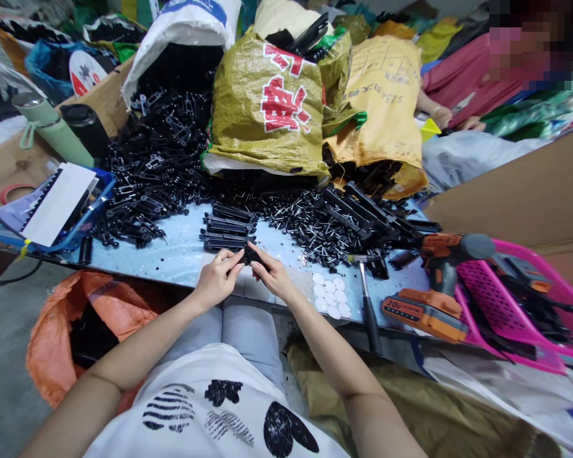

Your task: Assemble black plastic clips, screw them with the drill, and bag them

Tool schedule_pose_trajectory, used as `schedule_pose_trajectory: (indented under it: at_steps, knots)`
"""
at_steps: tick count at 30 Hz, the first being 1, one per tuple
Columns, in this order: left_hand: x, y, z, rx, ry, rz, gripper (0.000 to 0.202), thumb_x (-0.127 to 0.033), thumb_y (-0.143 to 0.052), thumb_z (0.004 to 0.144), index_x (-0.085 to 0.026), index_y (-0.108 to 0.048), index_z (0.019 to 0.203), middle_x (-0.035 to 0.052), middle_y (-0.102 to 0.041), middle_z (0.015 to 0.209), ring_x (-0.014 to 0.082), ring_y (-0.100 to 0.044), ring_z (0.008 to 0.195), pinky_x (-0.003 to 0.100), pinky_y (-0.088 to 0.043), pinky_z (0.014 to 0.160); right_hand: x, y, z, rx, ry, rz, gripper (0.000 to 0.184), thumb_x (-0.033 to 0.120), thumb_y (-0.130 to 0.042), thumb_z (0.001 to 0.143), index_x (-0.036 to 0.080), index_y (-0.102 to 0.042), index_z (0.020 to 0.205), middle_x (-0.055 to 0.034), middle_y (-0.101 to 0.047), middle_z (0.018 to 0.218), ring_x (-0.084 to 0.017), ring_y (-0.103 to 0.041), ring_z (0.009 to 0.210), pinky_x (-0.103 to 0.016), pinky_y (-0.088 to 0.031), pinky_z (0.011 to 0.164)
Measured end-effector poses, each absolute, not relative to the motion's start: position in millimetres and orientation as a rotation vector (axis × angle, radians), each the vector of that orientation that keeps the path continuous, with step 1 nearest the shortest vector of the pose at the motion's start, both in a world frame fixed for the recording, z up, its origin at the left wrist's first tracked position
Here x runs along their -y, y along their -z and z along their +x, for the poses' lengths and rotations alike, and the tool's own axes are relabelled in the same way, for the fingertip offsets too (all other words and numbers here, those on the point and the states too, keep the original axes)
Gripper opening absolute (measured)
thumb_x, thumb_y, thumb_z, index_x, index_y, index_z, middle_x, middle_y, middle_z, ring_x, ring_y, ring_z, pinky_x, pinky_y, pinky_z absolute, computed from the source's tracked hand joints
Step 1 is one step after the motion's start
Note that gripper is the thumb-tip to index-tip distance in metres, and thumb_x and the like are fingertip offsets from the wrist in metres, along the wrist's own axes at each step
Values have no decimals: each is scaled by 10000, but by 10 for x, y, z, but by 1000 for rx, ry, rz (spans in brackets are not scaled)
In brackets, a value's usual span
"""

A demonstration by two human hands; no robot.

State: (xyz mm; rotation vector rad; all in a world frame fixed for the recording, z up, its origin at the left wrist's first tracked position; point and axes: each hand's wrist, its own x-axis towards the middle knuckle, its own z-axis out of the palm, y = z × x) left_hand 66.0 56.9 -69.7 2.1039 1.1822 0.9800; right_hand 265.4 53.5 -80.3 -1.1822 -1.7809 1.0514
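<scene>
My left hand (218, 275) and my right hand (270, 272) meet at the table's near edge, both pinched on one small black plastic part (249, 256). A ring shows on my left hand. Just beyond my fingers lies a neat row of black assembled bars (226, 228). To the right of it spreads a heap of small black pieces with metal pins (310, 229). A large pile of black plastic clips (157, 159) covers the table's left back.
An orange cordless drill (434, 280) and a hammer (367, 299) lie right of my hands, beside white round pads (332, 296). A pink basket (506, 299) sits far right. Yellow sacks (272, 108) stand behind. A blue tray (52, 210) and bottles are left. Another person sits at the back right.
</scene>
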Motion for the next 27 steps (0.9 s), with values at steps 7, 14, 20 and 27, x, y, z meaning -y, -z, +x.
schedule_pose_trajectory:
  at_steps: [7,14,20,27]
  knots:
    - [-498,706,726,-1164,-1150,2063,369,-304,-422,934,-202,-561,1260,81,-581,965,157,-582,892,295,-499,813,-493,711,2548,1941,-910,-1168,534,451,-437,921,240,-387,1409,-82,-609,1085,-175,-589,892,-368,-492,874]
    - [-453,602,815,-1215,-1416,1857,351,-325,-413,940,-225,-591,1225,75,-587,974,147,-583,846,303,-512,771,-308,857,2102,1574,-888,-1245,594,516,-382,917,248,-322,1444,-114,-534,1237,-200,-588,891,-361,-526,790]
    - [-454,828,736,-1237,-1218,1802,395,-371,-359,950,-209,-513,1276,88,-569,1054,124,-592,731,283,-528,668,-393,896,2203,1811,-890,-1214,568,471,-349,948,243,-267,1461,-91,-544,1241,-175,-580,958,-342,-492,872]
    - [-460,987,619,-1337,-666,2459,527,-181,-513,833,-242,-419,1348,147,-432,1343,323,-415,1252,543,-343,1011,-1190,740,3583,1909,4,-1838,444,340,-407,943,123,-483,1322,-171,-545,1232,-237,-463,1123,-388,-375,944]
